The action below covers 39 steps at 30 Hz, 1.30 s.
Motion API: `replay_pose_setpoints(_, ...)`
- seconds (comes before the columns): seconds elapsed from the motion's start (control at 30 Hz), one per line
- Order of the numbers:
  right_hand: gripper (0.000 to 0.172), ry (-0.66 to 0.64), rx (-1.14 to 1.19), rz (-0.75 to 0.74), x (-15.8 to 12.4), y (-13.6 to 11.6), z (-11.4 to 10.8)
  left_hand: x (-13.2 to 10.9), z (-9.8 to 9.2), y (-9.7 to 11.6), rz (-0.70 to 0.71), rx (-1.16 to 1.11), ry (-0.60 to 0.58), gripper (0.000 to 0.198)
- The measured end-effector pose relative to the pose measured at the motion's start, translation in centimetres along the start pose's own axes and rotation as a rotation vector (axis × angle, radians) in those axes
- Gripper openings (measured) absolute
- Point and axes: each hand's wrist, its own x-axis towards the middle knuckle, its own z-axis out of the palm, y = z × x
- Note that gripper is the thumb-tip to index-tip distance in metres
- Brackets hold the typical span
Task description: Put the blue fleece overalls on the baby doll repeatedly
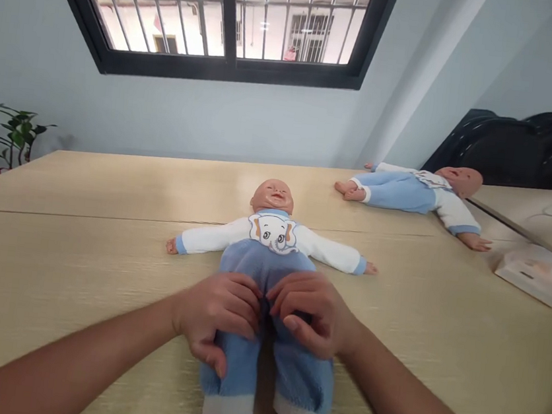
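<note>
Below one window (pixel 235 16), the table (pixel 73 277) bears a far doll (pixel 407 190) and, centrally, a second doll (pixel 273 234), feet cut off. Left hand (pixel 219 310) and right hand (pixel 312 311) curl close together on its blue trousers (pixel 305 375); whether they pinch cloth, I cannot tell.

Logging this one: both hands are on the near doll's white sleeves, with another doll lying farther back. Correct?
Not quite: the head view shows the left hand and right hand on the blue trousers of the near doll, not its white sleeves. The other doll does lie farther back.
</note>
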Motion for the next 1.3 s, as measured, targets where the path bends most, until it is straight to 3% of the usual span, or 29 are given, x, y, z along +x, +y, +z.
replay_pose_setpoints(0.1,0.03,-0.081,0.004,0.024,0.1,-0.2,0.8,-0.1,0.4,0.2,-0.02,-0.045,-0.024,0.048)
replay_pose_setpoints(0.2,0.033,-0.078,-0.014,0.034,0.2,-0.1,0.7,-0.9,0.1,-0.1,-0.134,0.005,0.003,0.062)
replay_pose_setpoints(0.33,0.026,0.066,-0.259,0.063,-0.2,1.1,-0.9,-3.1,-1.6,-2.1,-0.348,0.327,0.236,0.066)
replay_pose_setpoints(0.43,0.039,0.163,-0.513,0.286,-1.2,3.4,-2.3,-4.5,-2.8,-4.1,-0.624,0.55,0.322,0.056)
replay_pose_setpoints(0.5,0.057,0.194,-0.604,0.497,-1.9,5.2,-2.9,-5.1,-3.1,-5.2,-0.784,0.653,0.258,0.052)
replay_pose_setpoints(0.57,0.066,0.187,-0.647,0.662,-2.6,6.8,-3.1,-5.3,-2.9,-5.8,-0.852,0.717,0.176,0.051)
replay_pose_setpoints(0.63,0.064,0.15,-0.692,0.735,-3.0,7.8,-3.0,-5.3,-2.4,-5.9,-0.838,0.738,0.142,0.055)
replay_pose_setpoints(0.73,0.059,0.089,-0.772,0.687,-3.1,8.4,-2.6,-4.9,-1.6,-5.5,-0.755,0.718,0.157,0.065)
replay_pose_setpoints(0.8,0.056,0.093,-0.778,0.648,-3.0,8.3,-2.4,-4.5,-1.4,-4.8,-0.648,0.682,0.216,0.055)
replay_pose_setpoints(0.9,0.048,0.253,-0.684,0.643,-2.6,7.7,-2.3,-3.7,-1.3,-3.5,-0.405,0.583,0.376,0.042)
replay_pose_setpoints(0.97,0.047,0.42,-0.574,0.606,-2.2,7.0,-1.8,-3.0,-0.9,-2.6,-0.344,0.485,0.435,0.035)
replay_pose_setpoints(1.03,0.044,0.597,-0.452,0.582,-1.9,6.3,-0.8,-2.3,0.0,-1.8,-0.484,0.38,0.464,0.034)
replay_pose_setpoints(1.17,0.032,0.894,-0.214,0.762,-1.5,5.4,1.8,-1.5,2.8,-0.7,-1.038,0.111,0.712,0.05)
replay_pose_setpoints(1.23,0.027,0.92,-0.113,0.851,-1.5,5.6,2.5,-1.5,4.0,-0.3,-1.206,-0.03,0.814,0.054)
replay_pose_setpoints(1.3,0.024,0.877,-0.024,0.872,-1.6,5.9,2.4,-1.5,4.7,0.2,-1.27,-0.129,0.844,0.057)
